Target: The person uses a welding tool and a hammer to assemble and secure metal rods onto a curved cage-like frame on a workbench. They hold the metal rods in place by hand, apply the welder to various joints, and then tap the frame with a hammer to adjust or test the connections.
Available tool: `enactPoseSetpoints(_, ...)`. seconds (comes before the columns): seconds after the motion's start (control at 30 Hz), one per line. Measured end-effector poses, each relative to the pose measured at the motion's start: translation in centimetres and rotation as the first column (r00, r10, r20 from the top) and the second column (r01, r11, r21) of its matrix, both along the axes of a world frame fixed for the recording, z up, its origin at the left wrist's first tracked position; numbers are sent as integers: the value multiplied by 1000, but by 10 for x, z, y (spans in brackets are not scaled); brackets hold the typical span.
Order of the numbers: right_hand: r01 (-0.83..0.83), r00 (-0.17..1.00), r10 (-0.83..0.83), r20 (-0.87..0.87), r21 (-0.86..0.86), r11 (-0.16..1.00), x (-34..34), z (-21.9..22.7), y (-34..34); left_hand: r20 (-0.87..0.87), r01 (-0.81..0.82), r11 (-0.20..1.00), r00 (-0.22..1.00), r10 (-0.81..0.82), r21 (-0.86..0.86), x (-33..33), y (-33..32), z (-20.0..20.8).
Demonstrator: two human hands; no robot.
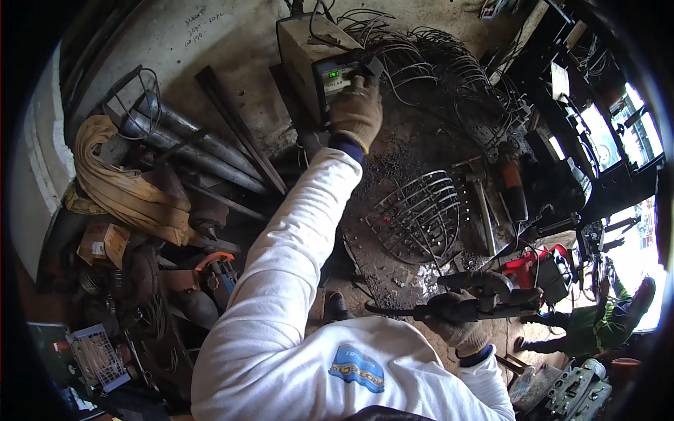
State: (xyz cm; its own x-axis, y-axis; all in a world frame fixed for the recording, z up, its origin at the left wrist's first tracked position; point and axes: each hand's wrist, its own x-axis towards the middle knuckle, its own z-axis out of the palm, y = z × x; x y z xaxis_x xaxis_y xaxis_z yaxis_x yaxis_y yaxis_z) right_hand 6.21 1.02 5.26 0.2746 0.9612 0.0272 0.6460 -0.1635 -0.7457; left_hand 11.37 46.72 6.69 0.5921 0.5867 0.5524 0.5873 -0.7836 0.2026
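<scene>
My left hand [357, 112], in a tan work glove, reaches up to the front panel of a box-shaped welding machine [319, 59] with a lit green display. Its fingers are bent against the panel beside the display and hide whatever they pinch. Low on the right, my gloved right hand [460, 326] is closed around a black tool [456, 303] with a thick cable, which looks like a welding electrode holder. Between the two hands, a rounded grille of metal bars [421, 214] lies on the dirty work surface.
Right of the grille lie a hammer [484, 210] and an orange-and-black angle grinder [512, 182]. Coiled cables [428, 56] spread behind. Metal pipes [203, 140], a tan cloth [130, 182] and scrap crowd the left. Another person in green [607, 323] is at the far right.
</scene>
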Motion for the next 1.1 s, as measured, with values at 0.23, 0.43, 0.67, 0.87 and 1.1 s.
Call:
enactPoseSetpoints(0.23, -25, 999, 25, -24, -23, 999, 2, 7, 1, -181, -132, 990, 976, 120, -55, 3, 41, 3)
enactPoseSetpoints(0.43, 127, 985, -118, 127, -61, 990, 9, -51, -36, -68, -132, 978, 990, 122, -159, 10, 38, -13)
enactPoseSetpoints(0.67, 51, 982, -39, 186, -63, 997, -4, 0, -10, 11, -118, 984, 993, 121, -133, -4, 33, -15)
enactPoseSetpoints(0.87, -9, 996, 14, 89, -62, 998, -3, 23, 4, 17, -151, 984, 988, 153, -95, -2, 27, -25)
enactPoseSetpoints(1.1, 21, 974, -5, 225, -67, 998, -5, 8, -3, -71, -133, 961, 990, 119, -242, -8, 19, 0)
